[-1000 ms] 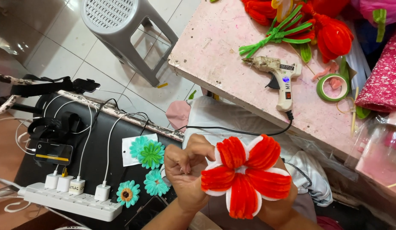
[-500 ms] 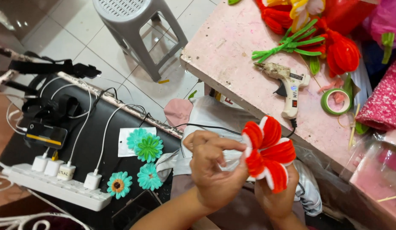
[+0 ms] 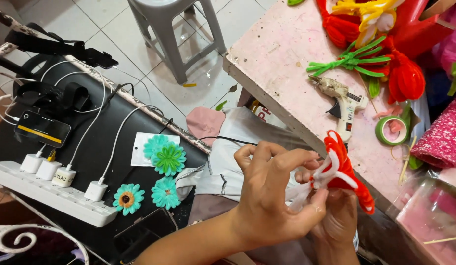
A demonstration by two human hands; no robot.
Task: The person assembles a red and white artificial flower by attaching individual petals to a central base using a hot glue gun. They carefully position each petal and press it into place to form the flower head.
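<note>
Both hands [image 3: 306,201] on red pipe-cleaner flower [image 3: 343,169]

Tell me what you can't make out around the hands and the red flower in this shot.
Head view only:
- Red and white pipe-cleaner flower: turned edge-on, so its face is hidden; its base is covered by fingers.
- Right hand: mostly behind the left hand, so its grip is unclear.
- Red pipe-cleaner pieces on the pink table: cut off by the top edge.
- Glittery pink roll: cut off at the right edge.
</note>
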